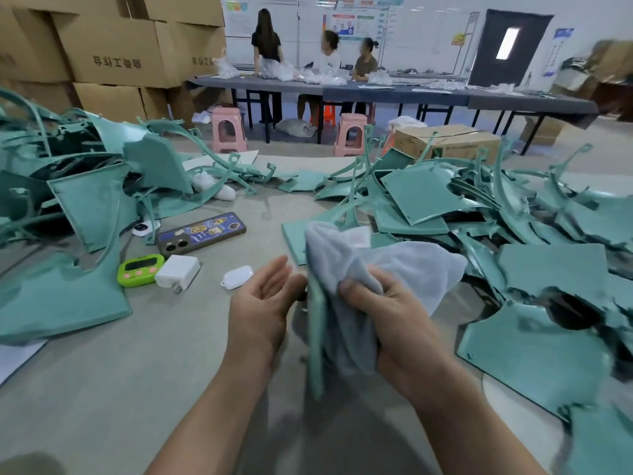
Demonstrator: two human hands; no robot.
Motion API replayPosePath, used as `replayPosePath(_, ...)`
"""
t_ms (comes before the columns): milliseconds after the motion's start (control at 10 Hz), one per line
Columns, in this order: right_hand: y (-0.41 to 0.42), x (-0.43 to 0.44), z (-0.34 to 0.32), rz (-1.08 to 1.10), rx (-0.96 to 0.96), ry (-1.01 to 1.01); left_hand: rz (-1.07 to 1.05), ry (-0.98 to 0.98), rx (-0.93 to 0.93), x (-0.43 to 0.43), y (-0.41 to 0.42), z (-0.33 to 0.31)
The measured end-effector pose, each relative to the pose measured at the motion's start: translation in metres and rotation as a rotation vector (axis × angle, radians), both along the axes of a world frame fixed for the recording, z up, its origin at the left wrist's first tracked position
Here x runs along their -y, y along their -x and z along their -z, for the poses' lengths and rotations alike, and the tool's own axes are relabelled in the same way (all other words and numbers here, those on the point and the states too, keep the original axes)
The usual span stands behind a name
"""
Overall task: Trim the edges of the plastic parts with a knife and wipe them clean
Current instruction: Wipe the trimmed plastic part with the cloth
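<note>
A thin teal plastic part stands edge-on above the grey tabletop, between the two hands. The right hand has its grip clamped on a pale grey towelling cloth bunched against the part's right face. The left hand has its grip apart, fingers straight, palm just beside the part's left face. Heaps of matching teal parts lie on either side
</note>
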State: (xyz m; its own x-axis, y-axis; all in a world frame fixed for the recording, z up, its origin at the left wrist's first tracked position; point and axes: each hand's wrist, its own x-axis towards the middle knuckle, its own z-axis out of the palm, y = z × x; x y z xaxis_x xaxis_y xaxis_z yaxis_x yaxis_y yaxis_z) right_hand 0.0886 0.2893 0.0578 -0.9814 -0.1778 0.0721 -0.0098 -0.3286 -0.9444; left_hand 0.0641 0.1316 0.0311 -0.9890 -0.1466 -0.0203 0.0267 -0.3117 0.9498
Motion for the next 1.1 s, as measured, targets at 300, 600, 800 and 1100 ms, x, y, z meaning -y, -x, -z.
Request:
replayPosePath(300,-0.003,0.038,0.018,0.317,-0.431,-1.013,0.554,-0.681,0.221,0.021,-0.015,0.008)
replayPosePath(600,-0.019,0.05,0.019,0.102,-0.566,-1.103,0.169,-0.649,0.239,0.02,-0.012,0.009)
replayPosePath(800,0.035,0.058,-0.001,0.304,-0.436,-1.343,0.427,-0.546,0.092,0.011,-0.023,0.0)
replayPosePath(1100,0.127,0.014,-0.038,0.674,-0.277,-1.34,0.47,-0.613,0.007,0.014,-0.023,0.0)
